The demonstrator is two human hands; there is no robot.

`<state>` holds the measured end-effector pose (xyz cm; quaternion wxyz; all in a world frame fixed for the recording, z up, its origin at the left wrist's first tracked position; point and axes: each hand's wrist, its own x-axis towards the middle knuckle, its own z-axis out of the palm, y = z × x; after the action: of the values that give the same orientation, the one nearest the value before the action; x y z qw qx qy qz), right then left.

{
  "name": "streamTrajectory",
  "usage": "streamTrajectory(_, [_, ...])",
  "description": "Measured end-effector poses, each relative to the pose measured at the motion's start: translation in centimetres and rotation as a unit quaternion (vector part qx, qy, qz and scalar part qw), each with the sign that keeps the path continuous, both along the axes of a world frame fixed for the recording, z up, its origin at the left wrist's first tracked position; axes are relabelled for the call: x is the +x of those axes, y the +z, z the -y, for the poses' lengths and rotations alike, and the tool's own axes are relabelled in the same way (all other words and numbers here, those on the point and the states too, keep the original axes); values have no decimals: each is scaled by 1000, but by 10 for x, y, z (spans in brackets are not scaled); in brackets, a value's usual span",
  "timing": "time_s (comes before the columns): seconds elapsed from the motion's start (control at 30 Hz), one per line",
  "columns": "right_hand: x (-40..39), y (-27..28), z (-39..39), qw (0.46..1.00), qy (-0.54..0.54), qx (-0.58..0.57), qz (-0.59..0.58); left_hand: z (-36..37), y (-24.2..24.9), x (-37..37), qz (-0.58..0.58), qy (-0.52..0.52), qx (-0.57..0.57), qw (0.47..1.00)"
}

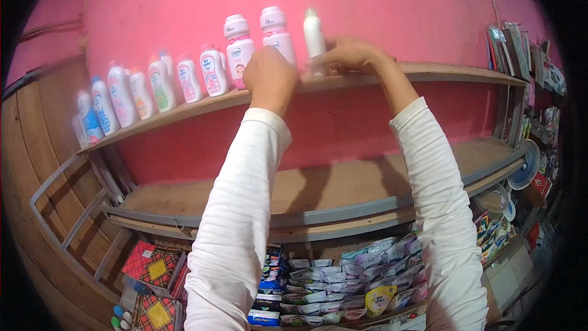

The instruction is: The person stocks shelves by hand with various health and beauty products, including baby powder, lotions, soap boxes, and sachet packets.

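Observation:
My left hand [269, 78] is closed at the lower part of a large pink bottle [278, 35], its fingertips hidden behind the knuckles. Close on its left stands a matching pink bottle [241, 52] with a baby picture on the label. My right hand [350, 55] grips a white bottle [314, 35] with a pale greenish cap near its base, thumb across the front. The white bottle stands just right of the pink pair, over the wooden shelf [422, 73].
Left along the shelf run smaller bottles, including a pink-and-white one [212, 72], a green-and-white one [161, 84] and a blue one [90, 119]. A lower wooden shelf [177, 199] spans below. Beneath it are packets [380, 299] and red plaid boxes [158, 265]. Books [508, 49] stand far right.

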<state>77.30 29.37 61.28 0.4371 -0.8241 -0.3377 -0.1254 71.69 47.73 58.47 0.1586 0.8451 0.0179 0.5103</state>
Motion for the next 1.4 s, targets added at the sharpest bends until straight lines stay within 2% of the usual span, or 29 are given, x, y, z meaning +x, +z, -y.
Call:
streamTrajectory(0.13, [8,-1,-4,999,-37,6,33,5,5,11,-19,2,-8,1000])
streamTrajectory(0.4, [9,-3,-3,999,-24,26,38,10,11,21,-60,6,-3,998])
streamTrajectory(0.53, [7,-3,-1,998,-49,-15,40,14,10,24,-41,10,-4,999])
streamTrajectory(0.63, [13,-3,1,999,-32,23,38,15,10,25,-35,8,-5,999])
streamTrajectory(0.73, [2,-4,-3,997,-53,26,57,12,14,35,-30,8,-7,999])
streamTrajectory(0.83, [17,-5,-6,986,-124,12,111,10,16,40,-4,7,-13,1000])
streamTrajectory(1.1, [22,-7,-4,987,-115,34,105,6,14,31,31,-19,-21,999])
streamTrajectory(1.2, [17,-5,-3,990,-105,32,92,4,18,16,-21,-54,-5,998])
streamTrajectory(1.3, [12,-4,-3,992,-87,37,83,2,13,19,49,-36,11,998])
streamTrajectory(1.4, [17,-4,-3,993,-91,32,71,0,14,16,17,-49,4,999])
